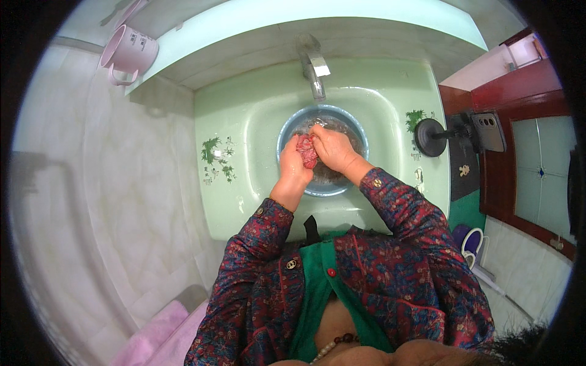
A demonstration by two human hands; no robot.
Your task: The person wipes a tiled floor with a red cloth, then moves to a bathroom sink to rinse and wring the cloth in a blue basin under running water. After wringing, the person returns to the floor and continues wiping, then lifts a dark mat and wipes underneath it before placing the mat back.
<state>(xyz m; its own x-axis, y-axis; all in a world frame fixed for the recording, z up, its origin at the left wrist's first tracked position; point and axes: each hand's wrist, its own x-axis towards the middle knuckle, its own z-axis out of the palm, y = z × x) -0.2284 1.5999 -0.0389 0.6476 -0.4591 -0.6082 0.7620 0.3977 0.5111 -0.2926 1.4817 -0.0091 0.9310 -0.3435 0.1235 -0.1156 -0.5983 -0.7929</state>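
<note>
Both my hands are over a round blue basin (321,194) that holds cloudy water (332,177). Between them is a crumpled red thing (307,154) with pale streaks; I cannot tell whether it is cloth or meat. My left hand (294,166) cups it from the left side, fingers curled round it. From the right, my right hand (335,148) presses its bent fingers against the upper part. Part of the red thing is hidden by the fingers. The basin sits in a pale green sink (256,116), below a metal faucet (315,76).
A pink mug (131,50) stands on the ledge (226,30) at the far left. On the right, a phone (489,132) is held on a stand with a round black base (430,137). A red-framed door (524,177) is beyond it. Pink cloth (155,335) shows at lower left.
</note>
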